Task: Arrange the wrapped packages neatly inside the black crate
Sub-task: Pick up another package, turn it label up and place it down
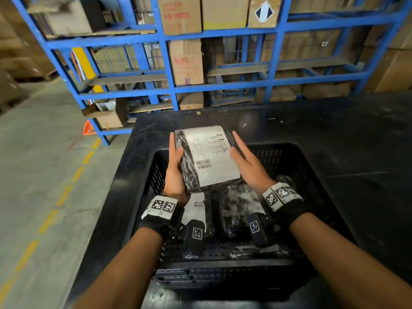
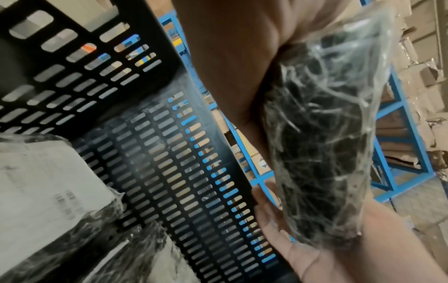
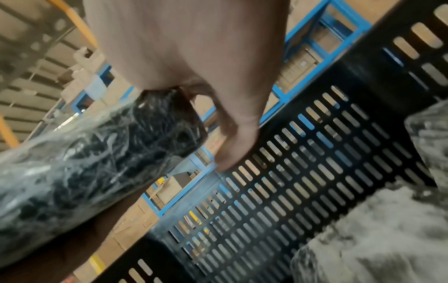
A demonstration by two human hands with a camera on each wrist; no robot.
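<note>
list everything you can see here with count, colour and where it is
held package: one, black in clear wrap with a white label, above the crate between both hands
packages in crate: at least three, black in clear wrap, one with a white label, on the crate floor
crate: one, black with slotted walls, on the table
table: one, black, under the crate
shelving: blue metal frame, behind the table
cardboard boxes: many, brown, on the shelves
floor: grey with a dashed yellow line, to the left
wrist cameras: two, black with square markers, on wrist straps
left hand: holds the package's left edge
right hand: flat against its right edge
</note>
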